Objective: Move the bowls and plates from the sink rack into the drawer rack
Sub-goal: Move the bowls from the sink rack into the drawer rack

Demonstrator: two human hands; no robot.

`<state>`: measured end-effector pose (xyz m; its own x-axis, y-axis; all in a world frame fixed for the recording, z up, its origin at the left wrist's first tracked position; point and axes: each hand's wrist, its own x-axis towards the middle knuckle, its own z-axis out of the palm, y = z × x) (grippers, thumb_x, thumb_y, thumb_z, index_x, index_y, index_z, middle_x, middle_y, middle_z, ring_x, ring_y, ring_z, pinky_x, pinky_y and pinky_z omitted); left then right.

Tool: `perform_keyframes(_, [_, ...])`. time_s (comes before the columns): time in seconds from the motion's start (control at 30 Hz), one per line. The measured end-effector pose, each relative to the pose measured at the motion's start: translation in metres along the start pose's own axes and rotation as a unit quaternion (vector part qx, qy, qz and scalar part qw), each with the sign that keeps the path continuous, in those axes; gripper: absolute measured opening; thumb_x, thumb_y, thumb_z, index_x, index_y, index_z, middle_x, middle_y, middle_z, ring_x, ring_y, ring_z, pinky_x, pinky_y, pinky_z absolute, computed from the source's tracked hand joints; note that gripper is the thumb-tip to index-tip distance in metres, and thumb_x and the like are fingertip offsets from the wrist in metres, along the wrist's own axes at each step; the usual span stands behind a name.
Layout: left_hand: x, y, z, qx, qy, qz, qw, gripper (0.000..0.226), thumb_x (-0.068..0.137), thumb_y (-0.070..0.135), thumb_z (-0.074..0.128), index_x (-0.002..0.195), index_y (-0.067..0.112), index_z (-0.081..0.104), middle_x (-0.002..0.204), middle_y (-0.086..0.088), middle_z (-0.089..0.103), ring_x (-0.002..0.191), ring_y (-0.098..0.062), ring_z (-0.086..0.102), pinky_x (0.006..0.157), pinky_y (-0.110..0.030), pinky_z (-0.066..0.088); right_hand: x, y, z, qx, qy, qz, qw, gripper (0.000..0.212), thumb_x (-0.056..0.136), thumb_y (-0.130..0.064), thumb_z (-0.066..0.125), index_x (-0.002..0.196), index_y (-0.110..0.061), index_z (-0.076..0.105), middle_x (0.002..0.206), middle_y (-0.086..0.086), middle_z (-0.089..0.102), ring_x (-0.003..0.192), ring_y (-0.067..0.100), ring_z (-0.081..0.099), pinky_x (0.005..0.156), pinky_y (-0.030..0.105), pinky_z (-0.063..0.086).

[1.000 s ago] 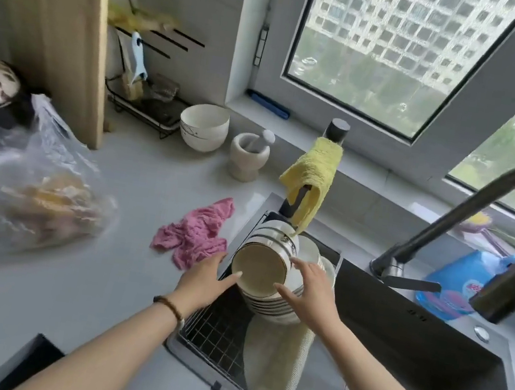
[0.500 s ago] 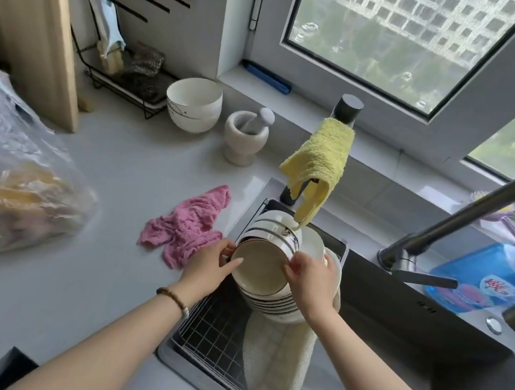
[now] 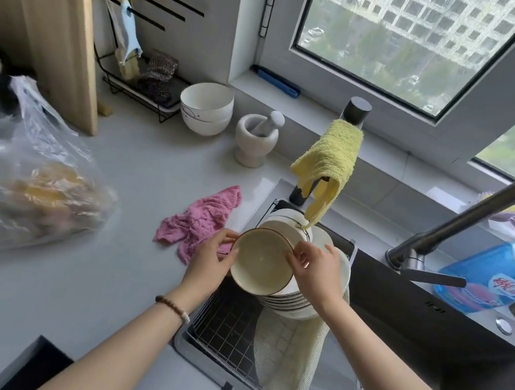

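A stack of cream bowls (image 3: 260,261) with dark rims leans on its side in the wire sink rack (image 3: 225,328), its open face toward me. White plates (image 3: 326,239) stand behind the stack. My left hand (image 3: 210,260) grips the front bowl's left rim. On the right rim, my right hand (image 3: 316,273) holds the same bowl with its fingers curled over the edge. A pale cloth (image 3: 287,361) lies under the dishes in the rack. The drawer rack is not in view.
A pink rag (image 3: 201,219) lies on the grey counter left of the rack. A yellow cloth (image 3: 328,162) hangs above the dishes. Behind it stand a mortar with pestle (image 3: 256,137) and a white bowl (image 3: 206,107). A plastic bag (image 3: 22,178) sits left; the faucet (image 3: 467,221) arches over the dark sink (image 3: 420,348).
Both hands have closed onto the rims of the front bowl from either side. The view has shifted closer to the rack.
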<state>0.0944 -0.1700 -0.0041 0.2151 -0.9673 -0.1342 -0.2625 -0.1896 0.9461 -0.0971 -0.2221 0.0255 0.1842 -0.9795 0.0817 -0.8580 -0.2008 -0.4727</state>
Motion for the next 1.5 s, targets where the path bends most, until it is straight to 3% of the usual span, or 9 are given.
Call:
perform_keyframes(0.17, [-0.026,0.007,-0.014,-0.018,0.039,0.017,0.999,0.019,0.093,0.02,0.055,0.109,0.03,0.057,0.107,0.004,0.064,0.093,-0.01,0.062,0.074,-0.024,0.054,-0.025,-0.022,-0.012,0.077,-0.005,-0.031,0.997,0.024,0.087,-0.027,0.066,0.067,-0.018,0.057,0.064,-0.002,0.06,0.067,0.019,0.058,0.067,0.033,0.047])
perform_keyframes(0.33, [-0.077,0.012,-0.038,-0.03,0.111,0.029,0.993,0.02,0.092,0.014,0.056,0.103,0.03,0.058,0.098,0.009,0.064,0.098,-0.008,0.06,0.081,-0.023,0.051,-0.064,-0.055,-0.025,0.23,-0.105,-0.014,0.967,0.035,0.085,-0.04,0.066,0.072,-0.009,0.058,0.067,0.003,0.06,0.063,0.014,0.052,0.063,0.03,0.048])
perform_keyframes(0.47, [-0.138,0.005,-0.066,-0.039,0.146,0.003,0.989,0.017,0.09,0.017,0.059,0.104,0.028,0.061,0.099,-0.001,0.067,0.097,-0.016,0.064,0.072,-0.035,0.058,-0.114,-0.071,-0.023,0.387,-0.241,0.057,0.888,0.034,0.085,-0.04,0.064,0.093,-0.009,0.052,0.091,0.0,0.065,0.093,0.017,0.063,0.08,0.029,0.056])
perform_keyframes(0.6, [-0.226,-0.008,-0.086,-0.01,0.161,-0.011,0.987,0.014,0.089,0.025,0.06,0.101,0.032,0.062,0.1,-0.003,0.07,0.093,-0.018,0.066,0.059,-0.025,0.053,-0.194,-0.084,-0.014,0.507,-0.32,0.107,0.793,0.042,0.074,-0.037,0.071,0.102,-0.014,0.049,0.092,0.006,0.064,0.082,0.022,0.063,0.07,0.027,0.057])
perform_keyframes(0.73, [-0.334,-0.026,-0.106,0.045,0.184,-0.03,0.981,0.025,0.088,0.024,0.061,0.111,0.034,0.06,0.097,0.01,0.067,0.097,-0.01,0.064,0.08,-0.022,0.049,-0.283,-0.097,0.0,0.514,-0.403,0.081,0.753,0.061,0.075,-0.038,0.068,0.126,-0.01,0.048,0.108,0.012,0.065,0.092,0.026,0.068,0.079,0.035,0.057])
perform_keyframes(1.0, [-0.553,-0.069,-0.134,0.2,0.223,-0.085,0.95,0.056,0.08,0.051,0.062,0.132,0.035,0.048,0.139,0.024,0.031,0.128,0.003,0.028,0.106,-0.019,0.022,-0.443,-0.172,0.045,0.457,-0.549,0.07,0.697,0.035,0.095,-0.033,0.054,0.126,-0.018,0.055,0.1,0.01,0.072,0.094,0.024,0.07,0.091,0.039,0.055])
perform_keyframes(1.13, [-0.65,-0.097,-0.158,0.254,0.225,-0.089,0.937,0.062,0.07,0.074,0.044,0.104,0.031,0.071,0.132,0.015,0.054,0.13,-0.002,0.034,0.107,-0.01,0.01,-0.513,-0.224,0.068,0.411,-0.596,0.034,0.688,0.032,0.094,-0.035,0.055,0.121,-0.019,0.059,0.097,0.01,0.071,0.086,0.023,0.068,0.09,0.037,0.055])
perform_keyframes(1.27, [-0.732,-0.135,-0.186,0.225,0.237,-0.174,0.929,0.028,0.082,0.049,0.06,0.1,0.031,0.073,0.107,0.013,0.069,0.116,-0.007,0.048,0.113,-0.026,0.025,-0.587,-0.274,0.102,0.356,-0.637,-0.002,0.684,0.03,0.093,-0.037,0.057,0.117,-0.02,0.063,0.1,0.013,0.066,0.089,0.027,0.063,0.081,0.033,0.058])
perform_keyframes(1.5, [-0.845,-0.202,-0.236,0.077,0.237,-0.213,0.945,0.024,0.09,0.029,0.059,0.081,0.008,0.068,0.077,0.001,0.068,0.066,0.007,0.056,0.067,-0.011,0.043,-0.712,-0.342,0.162,0.265,-0.663,-0.038,0.699,0.044,0.09,-0.054,0.054,0.121,-0.024,0.059,0.096,0.008,0.067,0.093,0.024,0.066,0.086,0.031,0.056])
